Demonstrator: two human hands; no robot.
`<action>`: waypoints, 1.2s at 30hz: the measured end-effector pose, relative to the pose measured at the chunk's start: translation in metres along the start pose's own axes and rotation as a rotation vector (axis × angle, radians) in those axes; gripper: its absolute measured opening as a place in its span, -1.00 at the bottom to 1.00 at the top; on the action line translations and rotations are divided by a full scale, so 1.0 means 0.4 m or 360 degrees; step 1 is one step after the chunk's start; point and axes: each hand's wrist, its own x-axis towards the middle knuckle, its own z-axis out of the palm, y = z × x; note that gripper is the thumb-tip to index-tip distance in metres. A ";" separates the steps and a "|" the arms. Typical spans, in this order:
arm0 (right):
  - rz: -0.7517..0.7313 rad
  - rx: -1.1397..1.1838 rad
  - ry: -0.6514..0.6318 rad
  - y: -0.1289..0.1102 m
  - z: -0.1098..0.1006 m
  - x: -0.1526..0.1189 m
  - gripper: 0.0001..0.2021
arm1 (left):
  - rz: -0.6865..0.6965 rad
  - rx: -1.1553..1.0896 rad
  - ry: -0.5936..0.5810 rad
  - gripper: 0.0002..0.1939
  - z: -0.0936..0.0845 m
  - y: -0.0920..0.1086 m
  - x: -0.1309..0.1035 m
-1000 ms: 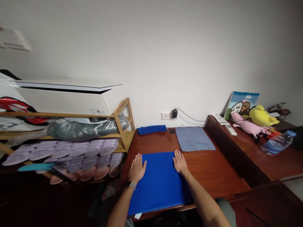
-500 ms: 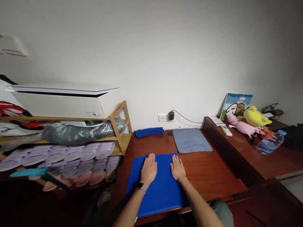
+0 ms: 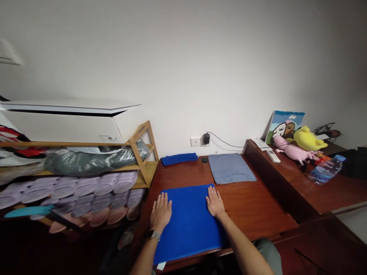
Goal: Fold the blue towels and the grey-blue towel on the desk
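A blue cloth (image 3: 187, 219) lies flat at the front of the brown wooden table (image 3: 249, 208), with a small white tag showing at its near left corner. My left hand (image 3: 161, 212) rests flat over the cloth's left edge, fingers stretched forward, a watch on the wrist. On the right edge, near the far corner, my right hand (image 3: 215, 202) lies flat with its fingers out. Neither hand grips anything. Behind the blue cloth, a grey-blue cloth (image 3: 231, 168) is spread out. A folded blue cloth (image 3: 179, 159) lies against the wall.
On the left stands a wooden rack (image 3: 149, 172) with several slippers (image 3: 104, 183) and a white box (image 3: 65, 126) on top. A higher brown surface at right carries plush toys (image 3: 308, 138), a remote (image 3: 273, 156) and a plastic bottle (image 3: 327, 170). A black charger (image 3: 206, 138) is plugged into the wall.
My left hand has moved left across the blue cloth, from its inner part to its left edge. My right hand has stayed at the right edge. The view has shifted slightly.
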 end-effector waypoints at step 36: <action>0.0060 -0.0029 -0.0018 -0.015 -0.011 0.067 -0.32 | 0.0092 -0.0052 -0.0102 -0.27 -0.023 -0.048 0.056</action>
